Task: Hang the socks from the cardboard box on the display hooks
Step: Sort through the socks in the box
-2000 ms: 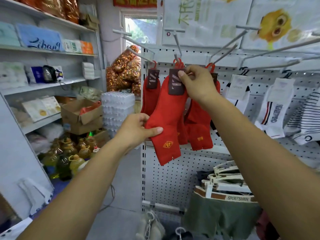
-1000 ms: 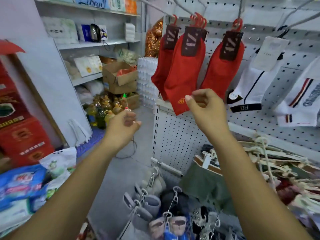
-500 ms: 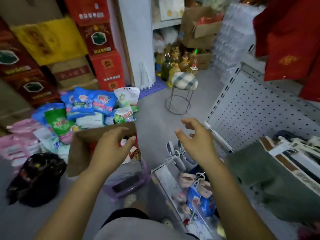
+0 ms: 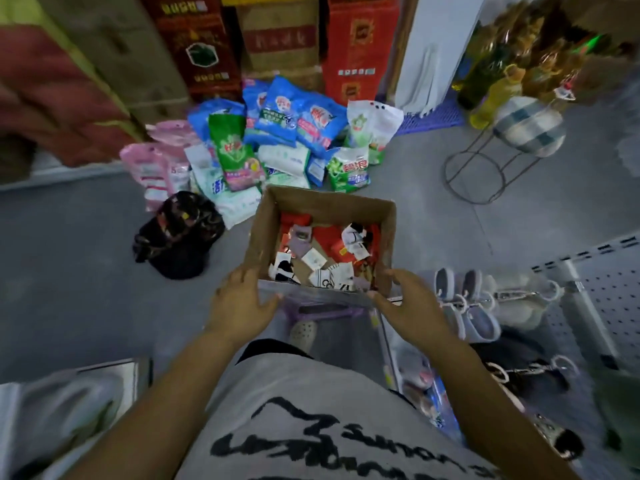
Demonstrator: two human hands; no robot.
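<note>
Head view, looking down. Nearest, a grey printed shirt (image 4: 311, 427). Beyond it, the left grip (image 4: 239, 306) and right grip (image 4: 412, 306), both released with fingers spread, flank the near corners of the cardboard box (image 4: 329, 202); whether they touch it cannot be told. The box stands open on the floor side of the aisle, holding loose socks (image 4: 325, 237), red, white and lilac, with card tags. Slippers (image 4: 467, 306) hang at right. Farther off lie a black bag (image 4: 180, 233), detergent bags (image 4: 284, 133), a cushioned stool (image 4: 526, 126) and stacked cartons (image 4: 360, 39).

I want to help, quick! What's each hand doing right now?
Left hand: open, holding nothing, beside the cardboard box.
Right hand: open, holding nothing.
</note>
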